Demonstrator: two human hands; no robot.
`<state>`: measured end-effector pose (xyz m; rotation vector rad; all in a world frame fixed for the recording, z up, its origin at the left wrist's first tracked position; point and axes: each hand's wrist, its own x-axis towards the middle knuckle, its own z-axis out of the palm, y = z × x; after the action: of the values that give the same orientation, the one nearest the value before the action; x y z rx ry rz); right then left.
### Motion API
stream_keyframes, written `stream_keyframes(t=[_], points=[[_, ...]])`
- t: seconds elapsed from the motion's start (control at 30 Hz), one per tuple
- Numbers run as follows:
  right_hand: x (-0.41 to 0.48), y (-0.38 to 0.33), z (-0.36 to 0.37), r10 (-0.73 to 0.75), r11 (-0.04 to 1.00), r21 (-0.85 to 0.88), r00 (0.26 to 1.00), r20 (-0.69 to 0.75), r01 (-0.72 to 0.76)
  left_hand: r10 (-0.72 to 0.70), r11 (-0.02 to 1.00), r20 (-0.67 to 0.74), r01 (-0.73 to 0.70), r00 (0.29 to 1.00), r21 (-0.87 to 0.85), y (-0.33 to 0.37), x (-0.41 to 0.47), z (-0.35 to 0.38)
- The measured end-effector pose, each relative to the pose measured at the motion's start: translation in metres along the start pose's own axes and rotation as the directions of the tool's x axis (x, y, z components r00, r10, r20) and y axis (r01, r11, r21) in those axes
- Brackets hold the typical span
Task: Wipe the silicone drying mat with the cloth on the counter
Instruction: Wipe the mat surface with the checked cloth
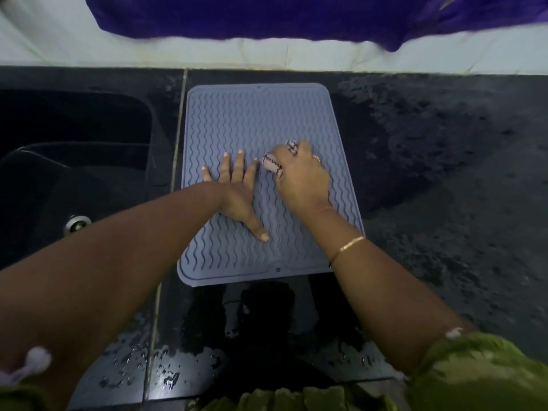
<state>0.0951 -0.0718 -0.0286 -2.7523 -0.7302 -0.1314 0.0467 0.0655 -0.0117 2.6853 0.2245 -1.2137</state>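
The silicone drying mat (258,114) lies flat in the centre of the frame on the dark worktop (444,173), its long side running up the picture, with a black sink (74,143) just beside it at the left. Its wavy ribbed face looks thin, limp and light, so it would likely slide or ripple under a sideways rub unless pinned.

The left hand (237,191) does that job: it lies open on the mat's left-centre, fingers spread and straight, palm pressed down. The right hand (302,179), just beside it toward the middle of the mat, is curled round a small bunched cloth (271,166), pale with dark stitching, which shows between the fingers and touches the mat.

The cloth is soft and crushes into the fist, so holding it wadded, as here, probably lets it push into the grooves. Water gleams on the worktop at lower centre, so the mat may well be slick. If it must be lifted, a corner or edge seems the best hold.
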Motion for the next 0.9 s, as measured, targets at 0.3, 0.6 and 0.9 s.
stream_keyframes(t=[0.3, 0.6, 0.9], points=[[-0.135, 0.007, -0.019, -0.083, 0.976, 0.200, 0.997, -0.012, 0.083, 0.011, 1.000, -0.037, -0.011, 0.999, -0.003, -0.002, 0.006, 0.003], [-0.013, 0.017, -0.043, 0.263, 0.613, 0.749, 0.959, 0.106, -0.250, -0.026, 0.999, 0.033, 0.025, 0.999, 0.032, 0.001, 0.001, -0.019], [0.103, 0.046, -0.028, 0.252, 0.903, 0.354, 0.967, 0.027, -0.245, -0.003, 0.995, -0.248, -0.021, 0.969, -0.094, 0.002, 0.028, -0.028]])
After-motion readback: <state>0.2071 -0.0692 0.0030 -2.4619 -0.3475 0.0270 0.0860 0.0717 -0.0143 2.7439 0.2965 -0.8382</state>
